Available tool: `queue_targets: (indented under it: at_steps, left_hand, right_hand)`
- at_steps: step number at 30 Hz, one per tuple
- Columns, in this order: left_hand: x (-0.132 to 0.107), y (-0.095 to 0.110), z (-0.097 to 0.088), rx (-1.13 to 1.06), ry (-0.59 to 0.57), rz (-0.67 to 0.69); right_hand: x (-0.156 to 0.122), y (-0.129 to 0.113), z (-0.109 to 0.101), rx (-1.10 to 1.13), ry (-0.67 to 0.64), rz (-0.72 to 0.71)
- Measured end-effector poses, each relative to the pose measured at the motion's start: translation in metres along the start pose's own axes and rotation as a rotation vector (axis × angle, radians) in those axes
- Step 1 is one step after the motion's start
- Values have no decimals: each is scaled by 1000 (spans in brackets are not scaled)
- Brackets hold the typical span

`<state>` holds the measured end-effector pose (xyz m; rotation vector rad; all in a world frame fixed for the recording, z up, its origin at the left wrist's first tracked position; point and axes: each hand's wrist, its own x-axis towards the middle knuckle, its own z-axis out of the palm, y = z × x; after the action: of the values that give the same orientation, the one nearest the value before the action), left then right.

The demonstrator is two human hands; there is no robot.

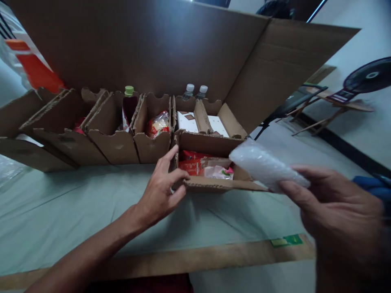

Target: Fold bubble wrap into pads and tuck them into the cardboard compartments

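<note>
In the head view, my right hand [330, 199] grips a bubble-wrapped packet [265, 165] between thumb and fingers, raised at the right end of a low cardboard box [210, 185]. Inside that box lie red packets [191, 166] and a pink-and-white packet [218, 172]. My left hand [163, 183] is at the box's left corner, fingers apart, with fingertips at the cardboard edge. It holds nothing that I can see. What the bubble wrap encloses cannot be made out.
Behind stand several cardboard bins [106, 138] with a green-capped bottle [129, 91], a snack bag [159, 124] and white boxes [187, 121]. A tall cardboard panel [146, 44] rises at the back. An orange bottle [36, 69] is far left, a black fan [369, 77] right.
</note>
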<state>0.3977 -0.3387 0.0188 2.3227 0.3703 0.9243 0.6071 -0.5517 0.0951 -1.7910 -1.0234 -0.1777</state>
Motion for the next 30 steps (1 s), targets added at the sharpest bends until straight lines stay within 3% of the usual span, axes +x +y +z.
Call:
queue_targets:
  at_steps: [2,4,8,11,14,16,19,23,26,28,30]
  left_hand:
    - [-9,-1,7,-20,15,-10]
    - [-17,-1,11,-37,46,-25]
    - [-20,0,15,-74,78,-44]
    - [-20,0,16,-95,77,-53]
    - [-21,1,16,-112,73,-60]
    - [-22,1,16,-122,72,-58]
    - [-21,1,16,-145,73,-63]
    - [-19,2,18,-162,103,-83]
    - [-19,2,19,-170,102,-81]
    - [-20,2,20,-178,92,-92]
    - [-23,2,21,-185,98,-119]
  right_hand:
    - [28,-1,-6,-135,-108,-101]
    - [56,-2,3,-213,-351,-243]
    - [94,-11,62,-372,-856,-410]
    - [105,-28,109,-616,-1110,-451]
    - [114,-46,131,-645,-1337,-460]
    - [122,-50,132,-577,-1407,-453]
    - [123,-46,135,-583,-1402,-429]
    - [98,-32,160,-732,-1383,-490]
    - [86,-26,174,-701,-1407,-475]
    - [90,-26,168,-580,-1422,-433]
    - [100,-25,146,-454,-1341,-401]
